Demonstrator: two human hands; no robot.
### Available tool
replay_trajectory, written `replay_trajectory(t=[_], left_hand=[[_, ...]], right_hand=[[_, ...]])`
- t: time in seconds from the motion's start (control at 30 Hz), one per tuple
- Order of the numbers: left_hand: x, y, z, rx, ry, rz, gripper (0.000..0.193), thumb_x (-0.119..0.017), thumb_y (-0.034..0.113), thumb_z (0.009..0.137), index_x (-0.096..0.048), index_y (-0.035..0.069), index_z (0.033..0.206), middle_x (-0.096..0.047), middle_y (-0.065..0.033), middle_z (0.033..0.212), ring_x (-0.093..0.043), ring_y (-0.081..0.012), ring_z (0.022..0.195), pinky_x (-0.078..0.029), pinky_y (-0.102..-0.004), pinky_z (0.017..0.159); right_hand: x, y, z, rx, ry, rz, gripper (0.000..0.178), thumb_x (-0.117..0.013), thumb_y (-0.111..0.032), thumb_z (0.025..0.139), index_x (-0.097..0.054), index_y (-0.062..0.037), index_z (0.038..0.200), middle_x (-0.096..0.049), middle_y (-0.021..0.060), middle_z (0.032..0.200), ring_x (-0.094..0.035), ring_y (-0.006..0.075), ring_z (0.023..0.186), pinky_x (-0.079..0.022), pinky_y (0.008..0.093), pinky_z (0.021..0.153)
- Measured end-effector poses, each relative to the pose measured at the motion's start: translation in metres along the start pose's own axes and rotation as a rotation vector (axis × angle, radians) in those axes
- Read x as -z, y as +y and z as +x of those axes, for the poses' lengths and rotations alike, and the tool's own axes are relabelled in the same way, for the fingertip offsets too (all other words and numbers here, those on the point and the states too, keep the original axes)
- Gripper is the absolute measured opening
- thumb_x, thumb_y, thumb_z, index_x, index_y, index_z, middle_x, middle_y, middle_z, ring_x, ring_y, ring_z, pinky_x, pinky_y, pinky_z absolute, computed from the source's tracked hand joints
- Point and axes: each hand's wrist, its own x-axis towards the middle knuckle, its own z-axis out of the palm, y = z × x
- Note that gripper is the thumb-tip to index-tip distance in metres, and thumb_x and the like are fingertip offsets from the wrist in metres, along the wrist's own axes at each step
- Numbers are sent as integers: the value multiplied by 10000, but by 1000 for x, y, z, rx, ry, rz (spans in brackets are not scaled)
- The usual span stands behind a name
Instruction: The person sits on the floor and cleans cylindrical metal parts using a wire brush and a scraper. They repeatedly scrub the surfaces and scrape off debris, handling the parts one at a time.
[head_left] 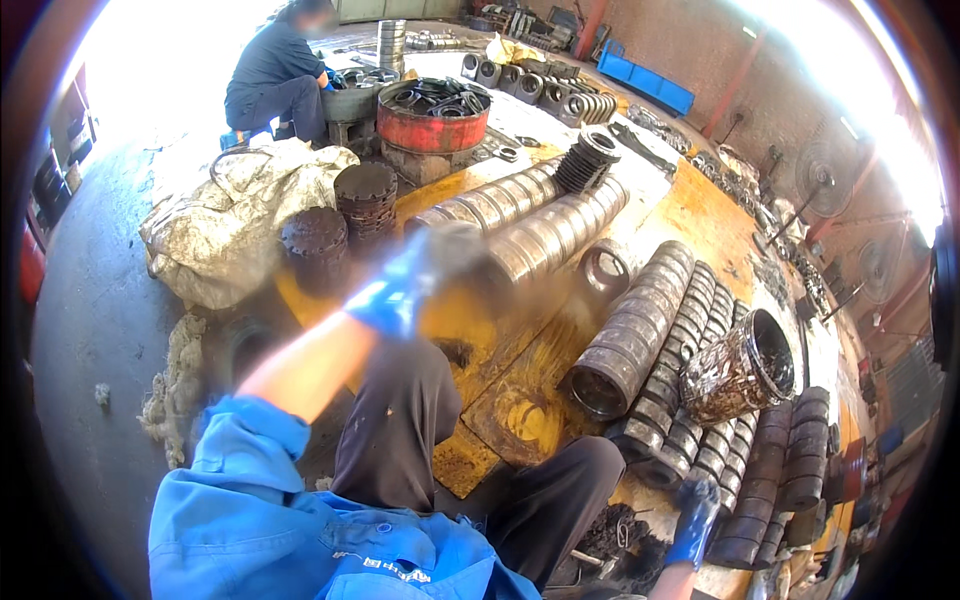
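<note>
A pale sack sat beside stacks of dark rings. The left hand was a blur near the end of long rows of shiny rings; I could not tell if it held anything. It seemed to be reaching; a grip there would need spread fingers. The right hand was low beside black ring rows, its grip unclear, below a messy bucket.
</note>
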Motion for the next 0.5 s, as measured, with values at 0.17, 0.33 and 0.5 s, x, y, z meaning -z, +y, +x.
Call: replay_trajectory(t=[0.17, 0.33, 0.5], left_hand=[[-131, 0, 30, 449, -623, -729, 456, -481, 197, 1093, -444, 44, 1522, -579, -164, 1467, -657, -294, 1206, -554, -443, 1045], [-182, 74, 16, 645, -809, -1297, 485, -468, 373, 1110, -472, 43, 1465, -636, -108, 1358, -611, -231, 1207, -447, -404, 1153], [-207, 36, 31, 737, -621, -1434, 474, -621, 311, 1051, -520, -12, 1383, -694, -115, 1231, -670, -220, 1131, -542, -393, 1059]], right_hand=[[-104, -63, 77, 40, -220, 386, 175, -671, -346, 1024, -652, -177, 1067, -670, -32, 897, -621, 140, 755, -535, 318, 668], [-232, -90, 93, -72, -547, 571, 173, -669, -281, 1026, -627, -162, 1143, -582, -27, 886, -568, 152, 788, -493, 310, 650], [-300, -41, 82, 74, -576, 397, 382, -699, -393, 994, -596, -89, 1201, -624, 31, 795, -587, 177, 679, -531, 349, 626]])
